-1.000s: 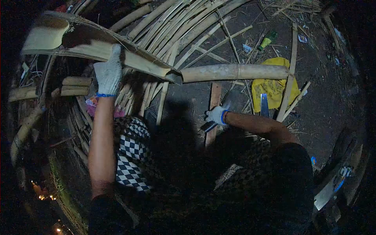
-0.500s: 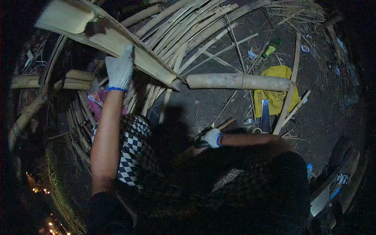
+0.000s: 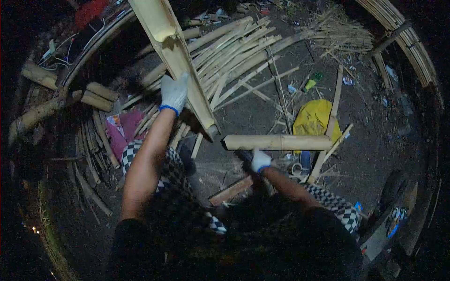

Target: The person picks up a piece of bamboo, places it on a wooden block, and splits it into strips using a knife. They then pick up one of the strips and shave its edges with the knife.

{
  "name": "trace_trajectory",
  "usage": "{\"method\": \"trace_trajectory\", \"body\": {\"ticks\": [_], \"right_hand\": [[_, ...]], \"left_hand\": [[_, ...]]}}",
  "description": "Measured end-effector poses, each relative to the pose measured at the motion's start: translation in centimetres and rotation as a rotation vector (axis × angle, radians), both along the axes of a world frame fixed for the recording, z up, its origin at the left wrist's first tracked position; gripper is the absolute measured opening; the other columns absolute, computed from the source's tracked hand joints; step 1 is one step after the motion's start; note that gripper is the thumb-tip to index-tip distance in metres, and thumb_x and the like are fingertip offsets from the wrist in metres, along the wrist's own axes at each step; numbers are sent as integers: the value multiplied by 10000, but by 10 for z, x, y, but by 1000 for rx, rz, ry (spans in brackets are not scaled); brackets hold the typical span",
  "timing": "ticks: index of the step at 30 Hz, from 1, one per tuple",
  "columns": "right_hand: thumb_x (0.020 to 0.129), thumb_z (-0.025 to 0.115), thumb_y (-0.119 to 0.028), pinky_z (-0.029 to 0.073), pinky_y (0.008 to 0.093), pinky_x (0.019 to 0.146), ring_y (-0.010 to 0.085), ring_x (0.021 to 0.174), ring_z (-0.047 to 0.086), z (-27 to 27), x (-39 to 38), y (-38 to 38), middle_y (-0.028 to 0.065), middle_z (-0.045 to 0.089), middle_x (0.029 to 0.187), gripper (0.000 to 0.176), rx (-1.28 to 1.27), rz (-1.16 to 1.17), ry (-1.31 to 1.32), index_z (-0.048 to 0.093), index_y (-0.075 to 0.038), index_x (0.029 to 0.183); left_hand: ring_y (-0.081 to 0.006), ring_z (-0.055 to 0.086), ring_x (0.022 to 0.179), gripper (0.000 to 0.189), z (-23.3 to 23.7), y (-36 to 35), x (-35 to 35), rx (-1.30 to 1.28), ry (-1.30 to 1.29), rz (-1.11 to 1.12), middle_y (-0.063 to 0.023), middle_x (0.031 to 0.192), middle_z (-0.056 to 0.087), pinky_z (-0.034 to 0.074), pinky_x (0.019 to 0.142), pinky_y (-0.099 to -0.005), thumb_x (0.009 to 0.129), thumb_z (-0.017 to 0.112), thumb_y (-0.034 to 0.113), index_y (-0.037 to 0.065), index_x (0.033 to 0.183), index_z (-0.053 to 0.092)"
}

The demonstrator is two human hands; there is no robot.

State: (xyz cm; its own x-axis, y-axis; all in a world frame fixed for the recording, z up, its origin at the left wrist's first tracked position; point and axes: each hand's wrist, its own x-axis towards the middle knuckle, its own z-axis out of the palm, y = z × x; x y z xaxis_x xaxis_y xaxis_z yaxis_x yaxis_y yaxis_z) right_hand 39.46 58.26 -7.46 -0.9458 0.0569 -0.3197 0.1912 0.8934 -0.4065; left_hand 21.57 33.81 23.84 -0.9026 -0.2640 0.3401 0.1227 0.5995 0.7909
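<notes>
Split bamboo (image 3: 198, 100) is gripped by its edge in the gloved left hand (image 3: 174, 92) I watch from afar, while the right hand (image 3: 260, 160) sits just below the bamboo tube (image 3: 276, 142), its closure too dark for me to tell. I judge the step to be positioning this length, the next move calling for a firm hold. Pale inside and trough-shaped, it slants up and leftward from just beside the tube's left end

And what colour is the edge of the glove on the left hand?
Blue. The edge of the glove shows in the head view, the only one.
</notes>
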Motion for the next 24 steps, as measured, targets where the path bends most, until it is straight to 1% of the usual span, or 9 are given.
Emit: {"method": "trace_trajectory", "body": {"ticks": [1,3,5,9,11,12,16,19,24], "right_hand": [[789,610,-376,493,456,749,381,908,623,26,-8,17,232,652,901,422,-197,-122,-60,616,-18,1013],[774,587,-552,480,432,800,376,966,617,6,-19,27,246,654,948,639,-243,-427,-158,645,40,1008],[738,597,-614,482,411,800,350,951,627,-11,-20,27,251,650,978,752,-417,-735,-176,626,83,1018],[675,670,-619,484,404,789,336,937,628,-45,-34,23,254,638,1022,802,-491,-1006,-236,617,104,1020],[618,746,-586,482,409,805,339,948,621,-23,-32,13,247,627,1060,816,-525,-1469,-139,611,95,1046],[603,687,-706,481,420,842,338,985,613,44,-22,7,233,603,1114,1005,-382,-1461,-207,516,118,1153],[514,816,-596,442,416,940,337,1103,545,49,-26,31,224,535,1226,1103,-697,-1763,39,396,82,1276],[492,828,-588,445,412,940,343,1100,544,6,-47,52,229,516,1255,1140,-601,-1656,219,375,75,1302],[509,852,-500,451,408,914,321,1053,557,-49,-67,78,204,532,1238,1088,-879,-1643,61,382,108,1278]], "left_hand": [[-359,633,872,464,2,-2,10,1,-17,-6,-284,912,636,472,757,-413,785,686,305,-128,914,580],[-361,633,865,489,16,0,25,-16,-110,58,-286,923,634,472,760,-413,785,684,307,-140,949,571],[-366,629,863,527,-8,-25,12,69,-80,49,-291,922,631,469,772,-414,781,687,320,-152,975,559],[-381,615,901,522,-9,-42,14,-24,-75,126,-302,969,619,463,803,-408,783,688,297,-158,998,550],[-359,617,897,510,-10,-53,14,55,-78,70,-281,984,624,466,803,-398,782,691,277,-157,1010,552],[-316,620,869,475,1,-43,25,125,-37,120,-243,979,635,470,794,-385,776,701,248,-139,1017,565],[-263,609,856,404,21,-35,39,192,-30,111,-181,990,644,472,783,-361,793,686,175,-100,1062,564],[-255,604,882,404,19,-44,28,143,-68,87,-172,1016,637,468,795,-353,802,680,172,-91,1084,556],[-263,591,921,481,19,-54,19,185,-37,113,-203,1052,616,455,829,-349,793,701,214,-121,1090,523]]}}
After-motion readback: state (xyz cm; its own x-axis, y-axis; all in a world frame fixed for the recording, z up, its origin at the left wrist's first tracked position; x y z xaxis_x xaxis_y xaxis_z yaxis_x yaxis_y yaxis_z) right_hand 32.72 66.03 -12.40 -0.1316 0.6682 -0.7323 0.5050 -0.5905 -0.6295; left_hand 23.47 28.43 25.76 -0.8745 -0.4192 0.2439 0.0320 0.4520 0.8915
